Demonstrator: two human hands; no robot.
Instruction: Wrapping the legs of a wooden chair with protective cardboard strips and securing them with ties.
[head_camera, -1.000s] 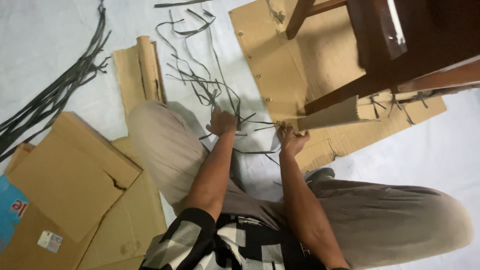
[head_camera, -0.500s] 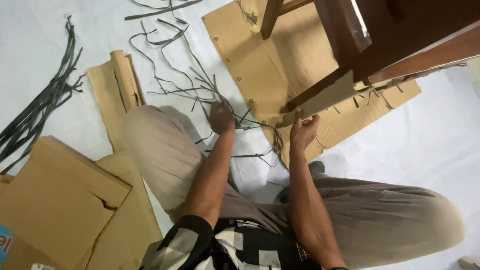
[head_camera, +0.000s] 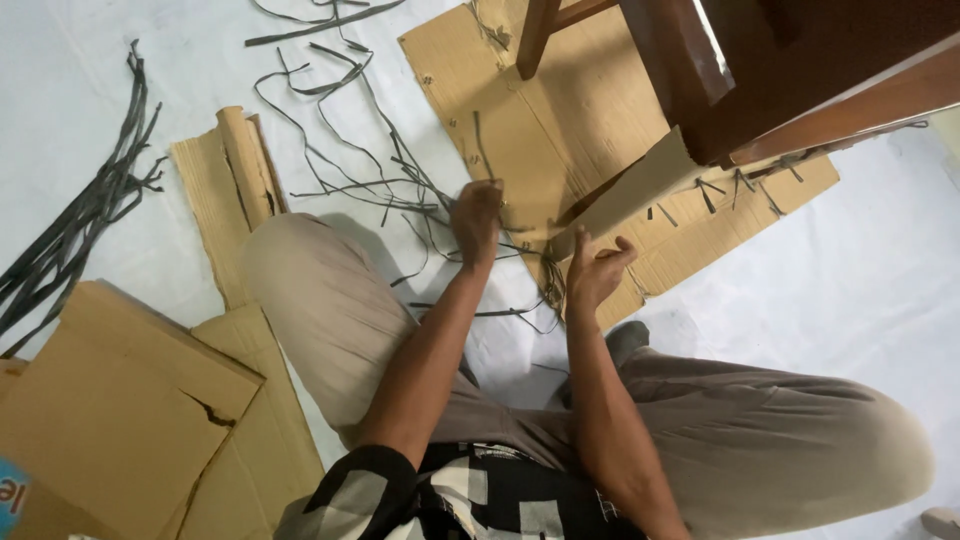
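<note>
A: Where's the strap (head_camera: 478, 140)?
B: Pinched in the left hand (head_camera: 476, 215), running up over the cardboard sheet (head_camera: 560, 120).
A: And the right hand (head_camera: 594, 270)?
B: Half open, fingers spread under the cardboard flap (head_camera: 640, 185), holding nothing. Loose straps (head_camera: 350, 150) lie left of both; a chair leg (head_camera: 535, 35) stands above.

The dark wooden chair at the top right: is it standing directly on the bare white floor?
No, the dark wooden chair stands on a flat brown cardboard sheet spread over the white floor.
</note>
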